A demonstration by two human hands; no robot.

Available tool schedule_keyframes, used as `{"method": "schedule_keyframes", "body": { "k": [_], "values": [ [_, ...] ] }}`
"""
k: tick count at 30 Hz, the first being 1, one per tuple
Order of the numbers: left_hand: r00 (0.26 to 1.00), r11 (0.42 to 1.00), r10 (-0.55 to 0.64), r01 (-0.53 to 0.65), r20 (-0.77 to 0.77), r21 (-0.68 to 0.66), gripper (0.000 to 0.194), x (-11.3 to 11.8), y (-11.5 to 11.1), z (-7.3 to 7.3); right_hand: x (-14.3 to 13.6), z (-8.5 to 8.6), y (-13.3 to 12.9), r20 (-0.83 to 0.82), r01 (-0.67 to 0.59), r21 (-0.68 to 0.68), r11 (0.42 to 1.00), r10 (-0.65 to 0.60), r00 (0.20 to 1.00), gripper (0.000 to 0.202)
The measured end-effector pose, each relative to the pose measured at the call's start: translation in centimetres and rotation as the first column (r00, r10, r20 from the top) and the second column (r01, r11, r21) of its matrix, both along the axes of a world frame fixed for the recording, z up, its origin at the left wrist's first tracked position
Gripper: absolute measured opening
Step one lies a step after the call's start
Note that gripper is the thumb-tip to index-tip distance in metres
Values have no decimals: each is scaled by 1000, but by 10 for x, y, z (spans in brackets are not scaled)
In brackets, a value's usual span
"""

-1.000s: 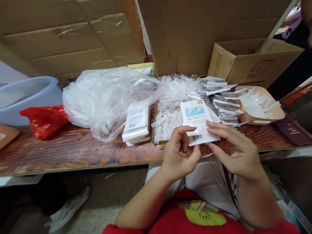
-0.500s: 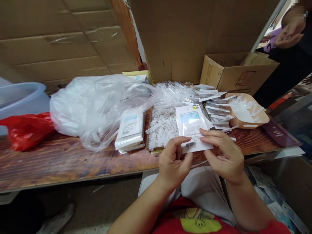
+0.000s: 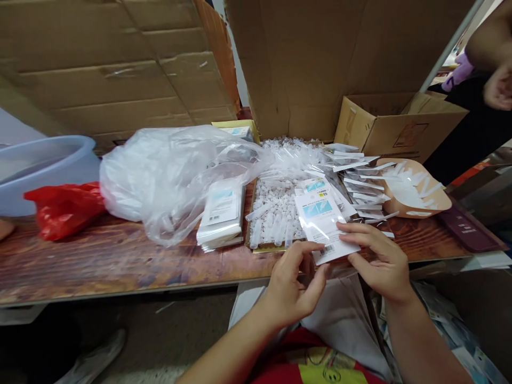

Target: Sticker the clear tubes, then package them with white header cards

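A white printed card in a clear sleeve (image 3: 322, 220) is tilted above the table's front edge, its barcode end toward me. My right hand (image 3: 380, 256) pinches its lower right side between thumb and fingers. At the lower left corner is my left hand (image 3: 298, 280), its index finger touching the card and its thumb a little apart. Behind the card lies a shallow box of small clear plastic pieces (image 3: 274, 205). To its left stands a stack of packaged cards (image 3: 223, 213). Several clear sleeves with white strips (image 3: 362, 186) overlap to the right.
A crumpled clear plastic bag (image 3: 160, 176), a red bag (image 3: 66, 210) and a blue basin (image 3: 48, 160) occupy the left. At right are a beige tray (image 3: 444, 201) of white strips and an open carton (image 3: 416, 133). Another person's hand (image 3: 500, 88) shows at the upper right.
The view has shifted a little. The card has tilted over to the left, and my left thumb and index finger are wider apart. The other person's hand has moved toward the right edge.
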State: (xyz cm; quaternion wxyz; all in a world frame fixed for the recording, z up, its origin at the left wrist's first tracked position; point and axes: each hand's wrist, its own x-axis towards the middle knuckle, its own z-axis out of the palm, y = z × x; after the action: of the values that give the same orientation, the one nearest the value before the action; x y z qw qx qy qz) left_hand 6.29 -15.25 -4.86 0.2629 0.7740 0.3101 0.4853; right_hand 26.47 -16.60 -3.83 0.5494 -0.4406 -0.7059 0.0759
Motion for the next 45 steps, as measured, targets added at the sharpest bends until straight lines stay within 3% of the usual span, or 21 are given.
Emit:
{"method": "schedule_keyframes", "body": {
  "k": [3, 5, 8, 10, 12, 13, 15, 18, 21, 23, 26, 29, 34, 38, 41, 45],
  "values": [
    [998, 999, 2, -4, -62, -41, 34, -8, -3, -4, 11, -13, -3, -52, 2, -37, 999, -4, 999, 31],
    [989, 998, 57, -54, -136, 23, 27, -18, 7, 1, 19, -19, -3, -125, -2, -50, 999, -4, 992, 31],
    [917, 971, 224, -179, -330, 161, 14, -36, 48, 21, 30, -30, 3, -340, -18, -45, 999, 1, 940, 23],
    [781, 952, 306, -249, -544, 179, 14, -41, 89, 38, 36, -40, 11, -548, -31, -31, 999, 8, 836, 13],
    [596, 954, 260, -282, -760, 105, 22, -39, 130, 53, 39, -49, 20, -727, -50, -38, 998, 7, 686, 10],
    [569, 959, 220, -277, -793, 67, 22, -34, 148, 58, 40, -54, 23, -786, -62, -50, 997, -1, 618, 13],
    [552, 967, 131, -256, -823, -17, 18, -22, 174, 60, 40, -61, 28, -839, -76, -79, 994, -25, 544, 17],
    [573, 946, 61, -295, -817, -137, 16, -5, 191, 48, 38, -66, 30, -831, -54, -97, 994, -51, 553, 18],
    [682, 906, 41, -334, -730, -261, 18, -1, 194, 39, 36, -65, 29, -789, -32, -101, 994, -60, 611, 15],
    [785, 869, 45, -336, -618, -363, 21, -7, 195, 42, 35, -64, 29, -771, -27, -87, 996, -50, 635, 14],
    [929, 796, 82, -280, -362, -537, 15, -14, 196, 63, 35, -65, 29, -781, -37, -79, 996, -39, 623, 14],
    [988, 719, 151, -130, -29, -683, 16, -8, 195, 89, 36, -68, 29, -818, -77, -104, 992, -41, 574, 16],
    [901, 624, 243, 138, 358, -769, 27, 25, 187, 117, 37, -72, 29, -844, -90, -116, 989, -50, 535, 19],
    [824, 565, 265, 288, 500, -774, 22, 50, 179, 130, 36, -69, 29, -845, -85, -128, 988, -63, 531, 20],
    [710, 469, 332, 447, 621, -762, 18, 65, 171, 140, 34, -67, 29, -845, -81, -143, 986, -80, 529, 19],
    [623, 395, 351, 579, 700, -713, 26, 84, 162, 152, 34, -66, 29, -839, -81, -149, 985, -83, 538, 19]
  ]
}}
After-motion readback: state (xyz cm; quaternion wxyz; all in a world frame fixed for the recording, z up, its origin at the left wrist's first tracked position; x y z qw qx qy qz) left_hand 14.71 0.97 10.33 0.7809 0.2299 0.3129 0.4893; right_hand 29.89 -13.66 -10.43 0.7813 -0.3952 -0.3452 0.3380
